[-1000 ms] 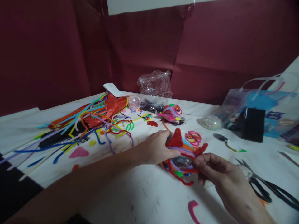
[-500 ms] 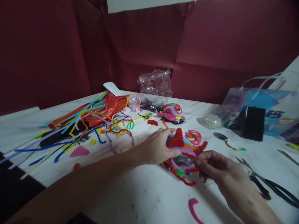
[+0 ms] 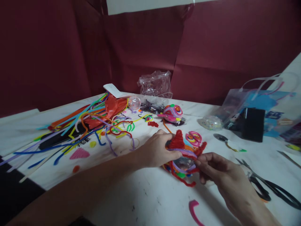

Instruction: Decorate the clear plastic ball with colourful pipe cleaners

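My left hand (image 3: pixel 156 149) is closed round the left side of a clear ball covered in colourful pipe cleaners (image 3: pixel 184 164), its thumb lying across the front. A red pipe-cleaner triangle (image 3: pixel 177 140) stands up on top of the ball, and a bare see-through patch shows in front. At the ball's right edge, my right hand (image 3: pixel 217 168) pinches a red pipe cleaner (image 3: pixel 200 150) between thumb and fingertips. Another red strand (image 3: pixel 182 181) hangs loose below. Just behind the ball is a pink pipe-cleaner spiral (image 3: pixel 194 138); the ball's left side is hidden by my fingers.
Scissors (image 3: pixel 263 180) lie beside my right wrist, with a tape roll (image 3: pixel 220 137) behind them. Loose pipe cleaners (image 3: pixel 94 122) spread over the left. A finished-looking pipe-cleaner fish (image 3: pixel 172 113), a plastic bag (image 3: pixel 155 84) and a black box (image 3: pixel 254 124) stand farther back.
The whole view shifts slightly. Both hands keep their grip on the ball and the red pipe cleaner, with hardly any movement.
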Tool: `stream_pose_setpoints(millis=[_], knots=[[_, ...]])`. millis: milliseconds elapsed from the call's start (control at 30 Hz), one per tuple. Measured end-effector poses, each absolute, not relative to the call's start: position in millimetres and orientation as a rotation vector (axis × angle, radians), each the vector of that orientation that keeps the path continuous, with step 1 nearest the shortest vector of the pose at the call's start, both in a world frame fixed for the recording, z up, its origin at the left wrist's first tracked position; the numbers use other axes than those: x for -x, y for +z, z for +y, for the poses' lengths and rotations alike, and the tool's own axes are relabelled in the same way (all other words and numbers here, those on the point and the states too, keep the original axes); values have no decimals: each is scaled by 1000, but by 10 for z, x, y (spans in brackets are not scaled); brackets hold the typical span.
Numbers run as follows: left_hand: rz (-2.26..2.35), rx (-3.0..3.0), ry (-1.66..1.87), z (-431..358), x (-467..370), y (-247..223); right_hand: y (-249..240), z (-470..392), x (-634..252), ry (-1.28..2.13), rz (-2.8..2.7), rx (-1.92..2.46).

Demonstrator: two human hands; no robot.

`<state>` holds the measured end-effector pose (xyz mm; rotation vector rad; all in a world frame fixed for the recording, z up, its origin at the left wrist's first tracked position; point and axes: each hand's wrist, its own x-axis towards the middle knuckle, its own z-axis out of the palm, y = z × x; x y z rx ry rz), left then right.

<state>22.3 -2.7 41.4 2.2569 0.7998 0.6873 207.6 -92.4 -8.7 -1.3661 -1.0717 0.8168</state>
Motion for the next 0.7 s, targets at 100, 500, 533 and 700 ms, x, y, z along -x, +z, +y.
stream_pose_setpoints(millis=[100,500,533,700], knots=[[783,-2260,700,-9,-221,393,-94,-929,-2071,758,-1116,1367],[837,-2216,637,-39,-258,406,32,-981,-1953,403,-1514,1323],[845,-2217,633,-50,-264,415,28,-989,-1944,371,-1559,1318],[883,-2231,619,-96,-273,454,-14,-1018,-1906,208,-1727,1334]])
